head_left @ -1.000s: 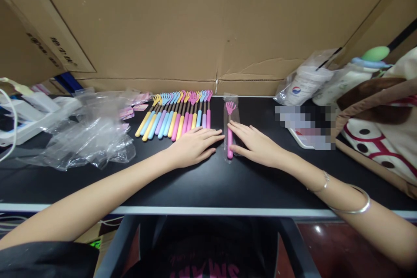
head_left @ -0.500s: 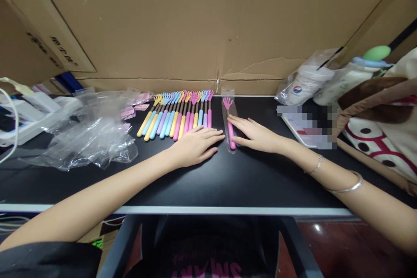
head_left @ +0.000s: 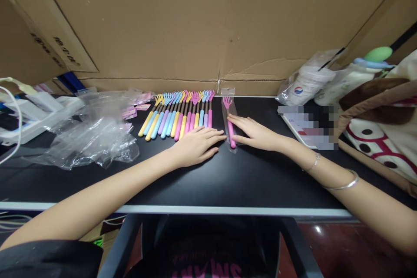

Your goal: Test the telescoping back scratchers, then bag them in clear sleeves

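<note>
1. Left hand (head_left: 197, 145): palm down, fingers slightly spread, near bagged pink scratcher (head_left: 230, 130).
2. Right hand (head_left: 256, 134): thumb and fingers apart, tips touching scratcher bag (head_left: 225, 122).
3. Bagged pink scratcher: lies on table (head_left: 224, 184) between hands.

left hand (head_left: 200, 145) and right hand (head_left: 256, 133) palm-down (forearms (head_left: 130, 185) angled inward)

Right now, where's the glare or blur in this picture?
Head view: glare streaks the clear bags and spots the floor; head view: pixelation covers much of the flat item at right; head view: the pink-handled tool looks fairly sharp.
</note>
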Demonstrator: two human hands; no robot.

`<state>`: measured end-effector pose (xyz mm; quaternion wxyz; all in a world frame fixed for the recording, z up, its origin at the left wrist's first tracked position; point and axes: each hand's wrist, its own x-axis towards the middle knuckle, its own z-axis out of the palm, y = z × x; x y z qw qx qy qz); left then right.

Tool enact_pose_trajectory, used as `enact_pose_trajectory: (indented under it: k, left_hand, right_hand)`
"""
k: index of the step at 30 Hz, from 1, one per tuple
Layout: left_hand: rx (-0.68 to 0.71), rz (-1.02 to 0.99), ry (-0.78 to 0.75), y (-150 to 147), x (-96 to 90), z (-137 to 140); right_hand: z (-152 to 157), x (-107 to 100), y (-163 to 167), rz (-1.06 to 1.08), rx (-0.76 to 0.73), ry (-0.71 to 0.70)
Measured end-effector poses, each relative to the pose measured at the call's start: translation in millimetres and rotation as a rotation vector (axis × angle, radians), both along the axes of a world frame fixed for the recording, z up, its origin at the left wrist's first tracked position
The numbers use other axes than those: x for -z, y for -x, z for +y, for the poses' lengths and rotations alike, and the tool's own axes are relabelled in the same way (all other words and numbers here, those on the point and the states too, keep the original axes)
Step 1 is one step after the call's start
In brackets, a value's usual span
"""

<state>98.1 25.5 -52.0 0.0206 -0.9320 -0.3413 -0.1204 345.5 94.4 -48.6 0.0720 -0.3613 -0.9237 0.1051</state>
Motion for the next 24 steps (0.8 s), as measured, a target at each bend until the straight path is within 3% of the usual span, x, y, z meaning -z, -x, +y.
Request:
enact_pose_trajectory:
  k: [14, 24]
  left_hand:
    - [-0.006, -0.039, 0.033, 0, -1.5, -1]
    - [-0.011, -0.03, 0.033, -1, -1.3, -1]
  right_hand:
    - [0, 5, -1, 0.064, -0.001, 0.003]
    - [12, 6, 1, 0.107, 0.009, 0.089]
